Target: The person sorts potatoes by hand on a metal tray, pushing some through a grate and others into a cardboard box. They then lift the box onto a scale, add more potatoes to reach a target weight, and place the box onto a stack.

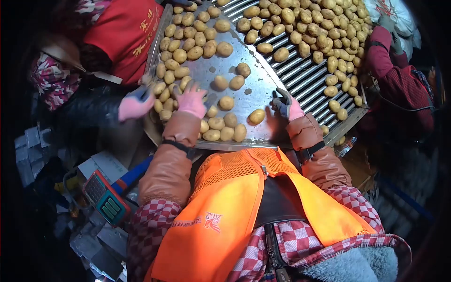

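Note:
My left hand, in a pink glove, rests with fingers spread on the metal sorting table, against potatoes along its left side. Its fingertips touch or nearly touch a potato; nothing is gripped. Over the table's right part is my right hand, in a pink glove with dark fingers. Those fingers are stretched out and apart, holding nothing. A single potato lies just left of it. Between my hands are more loose potatoes, and a group lies by the near edge.
A large potato pile covers the slatted rack at back right. At left, a co-worker's blurred gloved hand reaches the table edge. Another person's sleeve is at right beside a white sack. A digital scale display stands lower left.

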Demonstrator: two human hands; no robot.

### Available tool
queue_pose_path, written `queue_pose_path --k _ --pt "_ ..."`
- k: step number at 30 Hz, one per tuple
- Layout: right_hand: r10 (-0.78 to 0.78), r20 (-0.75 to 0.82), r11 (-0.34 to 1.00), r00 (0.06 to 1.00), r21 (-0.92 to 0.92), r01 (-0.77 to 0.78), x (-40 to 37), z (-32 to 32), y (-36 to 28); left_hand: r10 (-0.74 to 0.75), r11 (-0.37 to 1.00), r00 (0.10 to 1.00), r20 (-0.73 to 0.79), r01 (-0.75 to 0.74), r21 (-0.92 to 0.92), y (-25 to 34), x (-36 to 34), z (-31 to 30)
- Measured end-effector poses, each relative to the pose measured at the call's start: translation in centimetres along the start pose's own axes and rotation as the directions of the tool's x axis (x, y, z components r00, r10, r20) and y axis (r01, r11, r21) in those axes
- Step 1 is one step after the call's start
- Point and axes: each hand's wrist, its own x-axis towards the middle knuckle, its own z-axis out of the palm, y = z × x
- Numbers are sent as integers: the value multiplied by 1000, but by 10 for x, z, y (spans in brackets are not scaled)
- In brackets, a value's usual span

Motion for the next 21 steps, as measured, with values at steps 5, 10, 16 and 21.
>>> queue_pose_path --k 5,10,16,21 --pt "95 168 981 981 -184 -63 6 -14 27 -98 995 995 -16 98 -1 -43 -40 28" --pt "158 307 953 939 -297 -63 -4 4 18 -393 914 909 -140 369 -168 -63 -104 33" --pt "221 529 934 819 -356 -22 -8 43 14 -642 762 734 -221 580 -289 -67 -207 65" --pt "63 588 892 806 -396 219 7 50 28 -814 545 573 -97 694 -471 -64 -250 100"
